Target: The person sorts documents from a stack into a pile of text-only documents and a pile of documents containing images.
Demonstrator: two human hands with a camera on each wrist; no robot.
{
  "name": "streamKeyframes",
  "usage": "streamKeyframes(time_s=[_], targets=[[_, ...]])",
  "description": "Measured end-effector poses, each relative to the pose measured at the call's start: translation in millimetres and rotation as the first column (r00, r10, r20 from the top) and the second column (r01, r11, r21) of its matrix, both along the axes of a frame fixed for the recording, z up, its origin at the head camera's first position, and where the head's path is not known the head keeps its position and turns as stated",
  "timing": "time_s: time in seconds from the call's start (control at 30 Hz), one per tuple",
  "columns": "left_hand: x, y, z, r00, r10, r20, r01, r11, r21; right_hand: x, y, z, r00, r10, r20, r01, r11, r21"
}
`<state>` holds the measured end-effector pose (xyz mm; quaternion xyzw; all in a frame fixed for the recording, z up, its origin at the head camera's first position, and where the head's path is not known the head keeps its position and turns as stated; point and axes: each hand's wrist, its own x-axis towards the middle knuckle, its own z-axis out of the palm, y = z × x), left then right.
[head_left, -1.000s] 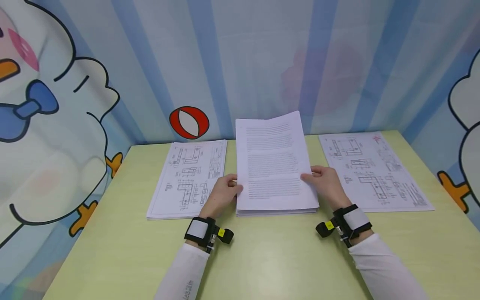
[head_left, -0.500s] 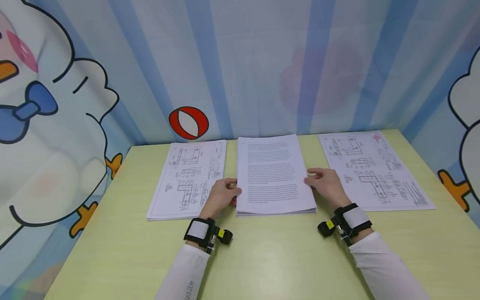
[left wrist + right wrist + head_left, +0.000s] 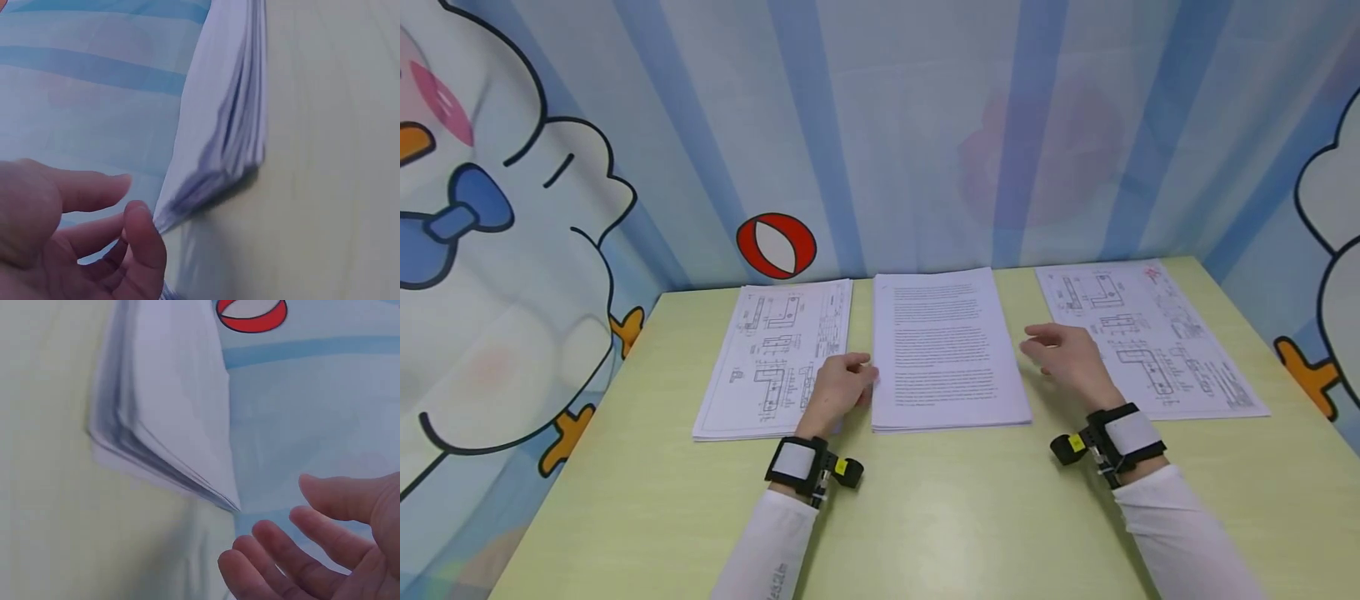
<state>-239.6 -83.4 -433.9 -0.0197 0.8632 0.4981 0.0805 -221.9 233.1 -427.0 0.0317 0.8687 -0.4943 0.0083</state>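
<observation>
A stack of printed text pages (image 3: 943,350) lies flat in the middle of the table, its sheet edges slightly uneven in both wrist views. Beside its left edge is my left hand (image 3: 838,387), with loosely bent fingers (image 3: 147,244) and nothing between them; whether a fingertip touches the paper I cannot tell. My right hand (image 3: 1067,358) hovers apart from the stack's right edge, near the drawing sheet (image 3: 1150,350) on the right. Its fingers (image 3: 300,559) are spread and relaxed, holding nothing.
Left of the text pages lies a stack of technical drawings (image 3: 775,358), partly behind my left hand. The pale yellow-green table (image 3: 955,508) ends at a cartoon-printed curtain (image 3: 910,142) along the back and sides.
The text pages, lifted and tilted up between both hands a second ago, now lie flat. Both hands have let go, and the right hand has moved off to the right.
</observation>
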Motion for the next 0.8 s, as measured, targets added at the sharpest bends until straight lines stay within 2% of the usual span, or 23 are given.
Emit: streamKeyframes(time_s=[0.1, 0.33, 0.5, 0.6, 0.8], targets=[[-0.5, 4.9, 4.6, 1.000, 0.003, -0.029, -0.002, 1.000, 0.021, 3.7, 9.9, 7.2, 1.000, 0.007, -0.029, -0.007, 1.000, 0.005], [-3.1, 32.2, 18.2, 0.997, -0.036, -0.061, 0.046, 0.984, 0.172, 4.0, 32.7, 13.8, 0.991, -0.010, -0.130, 0.021, 0.997, 0.080], [-1.4, 68.1, 25.4, 0.988, -0.139, -0.069, 0.152, 0.961, 0.231, 6.4, 53.8, 14.4, 0.978, -0.051, -0.202, 0.083, 0.985, 0.153], [1.0, 92.7, 25.5, 0.978, -0.198, -0.065, 0.208, 0.941, 0.268, 8.8, 66.0, 14.2, 0.971, -0.074, -0.227, 0.121, 0.973, 0.199], [5.9, 137.6, 17.5, 0.962, -0.271, -0.021, 0.267, 0.928, 0.260, 14.6, 89.9, 12.6, 0.978, -0.100, -0.181, 0.147, 0.952, 0.267]])
